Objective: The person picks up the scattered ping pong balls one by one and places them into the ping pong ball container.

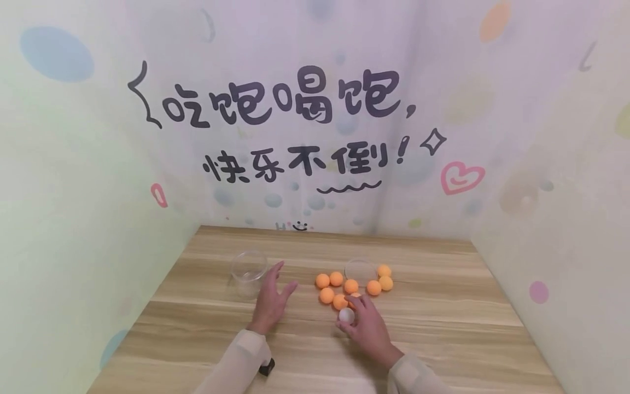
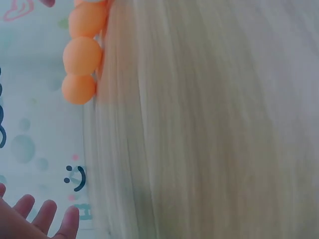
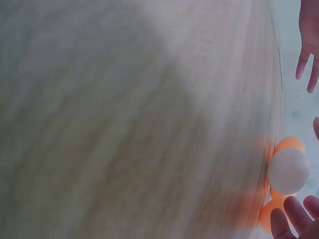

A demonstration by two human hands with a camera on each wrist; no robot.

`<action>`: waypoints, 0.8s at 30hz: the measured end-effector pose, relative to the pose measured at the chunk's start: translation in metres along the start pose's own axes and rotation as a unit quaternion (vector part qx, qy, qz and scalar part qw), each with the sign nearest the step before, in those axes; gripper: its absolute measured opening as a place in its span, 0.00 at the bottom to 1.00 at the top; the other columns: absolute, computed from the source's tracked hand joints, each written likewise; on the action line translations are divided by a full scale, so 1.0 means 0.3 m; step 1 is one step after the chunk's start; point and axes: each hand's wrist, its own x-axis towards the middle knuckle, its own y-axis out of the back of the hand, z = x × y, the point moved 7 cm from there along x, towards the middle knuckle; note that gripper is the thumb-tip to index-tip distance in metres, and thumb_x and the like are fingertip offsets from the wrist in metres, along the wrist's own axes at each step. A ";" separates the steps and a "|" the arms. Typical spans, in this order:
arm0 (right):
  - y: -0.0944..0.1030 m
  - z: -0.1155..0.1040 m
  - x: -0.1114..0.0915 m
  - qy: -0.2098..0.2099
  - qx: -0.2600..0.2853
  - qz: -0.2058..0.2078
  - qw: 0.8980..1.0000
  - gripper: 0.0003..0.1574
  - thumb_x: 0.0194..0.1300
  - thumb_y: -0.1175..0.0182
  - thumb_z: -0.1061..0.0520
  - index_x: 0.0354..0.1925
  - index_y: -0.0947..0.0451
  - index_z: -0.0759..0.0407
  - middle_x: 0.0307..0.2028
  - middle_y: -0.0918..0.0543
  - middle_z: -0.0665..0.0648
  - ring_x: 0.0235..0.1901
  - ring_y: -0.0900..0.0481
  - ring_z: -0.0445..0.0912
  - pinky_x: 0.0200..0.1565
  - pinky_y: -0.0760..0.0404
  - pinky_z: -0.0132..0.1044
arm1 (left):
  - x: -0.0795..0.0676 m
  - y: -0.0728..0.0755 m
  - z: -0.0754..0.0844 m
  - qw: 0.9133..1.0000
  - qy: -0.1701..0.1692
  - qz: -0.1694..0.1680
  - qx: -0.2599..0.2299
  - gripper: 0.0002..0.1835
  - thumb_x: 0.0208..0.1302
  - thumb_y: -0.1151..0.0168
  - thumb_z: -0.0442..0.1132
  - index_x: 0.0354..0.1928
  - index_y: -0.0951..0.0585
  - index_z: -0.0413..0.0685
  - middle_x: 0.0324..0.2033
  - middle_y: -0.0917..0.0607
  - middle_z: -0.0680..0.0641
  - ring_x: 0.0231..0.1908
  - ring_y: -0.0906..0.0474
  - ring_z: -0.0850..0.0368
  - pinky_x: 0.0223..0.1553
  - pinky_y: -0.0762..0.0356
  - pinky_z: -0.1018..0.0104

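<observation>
The right hand's [image 1: 370, 332] fingers stand parted around a white ball [image 1: 346, 316], midway between the desk's [image 1: 458, 334] side edges, near orange balls [image 1: 327, 296]; the left hand [image 1: 269, 302] spreads beside a clear container [image 1: 246, 267].

Head view: looked forward and down from above, farthest back, covering the wooden table [image 1: 467, 339], back wall [image 1: 275, 33] and both hands.
Left wrist view: skimmed the tabletop close up, turned sideways, facing that wall.
Right wrist view: also low, near and sideways, the wood filling most of it.
Wrist-view overlap: orange balls [image 2: 82, 56] and the left hand [image 1: 269, 303].
</observation>
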 end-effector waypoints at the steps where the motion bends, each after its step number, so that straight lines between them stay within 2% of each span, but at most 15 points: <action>1: -0.001 0.000 0.000 -0.003 -0.004 -0.002 1.000 0.40 0.46 0.22 0.47 0.57 0.24 0.56 0.40 0.27 0.55 0.30 0.31 0.40 0.31 0.27 0.32 | -0.002 0.002 -0.005 1.000 0.012 0.012 -0.010 0.35 0.63 0.34 0.48 0.69 0.35 0.47 0.62 0.29 0.40 0.61 0.32 0.40 0.55 0.30 0.40; 6: -0.011 0.008 0.000 -0.015 -0.029 -0.006 0.999 0.40 0.45 0.22 0.45 0.55 0.23 0.55 0.39 0.28 0.53 0.32 0.32 0.40 0.30 0.29 0.31 | -0.016 0.012 -0.037 0.992 0.057 0.090 -0.070 0.35 0.57 0.28 0.48 0.63 0.31 0.45 0.56 0.25 0.42 0.57 0.29 0.41 0.52 0.27 0.44; 11: -0.023 0.015 -0.002 -0.028 -0.037 -0.016 0.999 0.36 0.44 0.21 0.46 0.51 0.22 0.53 0.39 0.30 0.48 0.30 0.33 0.39 0.29 0.30 0.30 | -0.033 0.030 -0.051 0.977 0.072 0.165 -0.112 0.33 0.53 0.25 0.44 0.58 0.29 0.39 0.52 0.23 0.39 0.51 0.26 0.41 0.48 0.26 0.49; 17: -0.046 0.020 -0.009 -0.037 -0.039 -0.037 0.998 0.31 0.46 0.22 0.48 0.49 0.21 0.49 0.38 0.30 0.46 0.29 0.34 0.38 0.27 0.32 0.29 | -0.052 0.056 -0.065 0.963 0.079 0.232 -0.115 0.29 0.52 0.25 0.39 0.54 0.27 0.36 0.46 0.23 0.36 0.43 0.26 0.43 0.41 0.28 0.58; 24: -0.059 0.025 -0.015 -0.023 -0.043 -0.034 0.998 0.29 0.47 0.23 0.48 0.48 0.21 0.49 0.37 0.30 0.45 0.29 0.34 0.38 0.26 0.32 0.29 | -0.071 0.081 -0.073 0.947 0.091 0.287 -0.116 0.27 0.49 0.23 0.37 0.47 0.27 0.36 0.40 0.24 0.35 0.36 0.28 0.45 0.38 0.31 0.66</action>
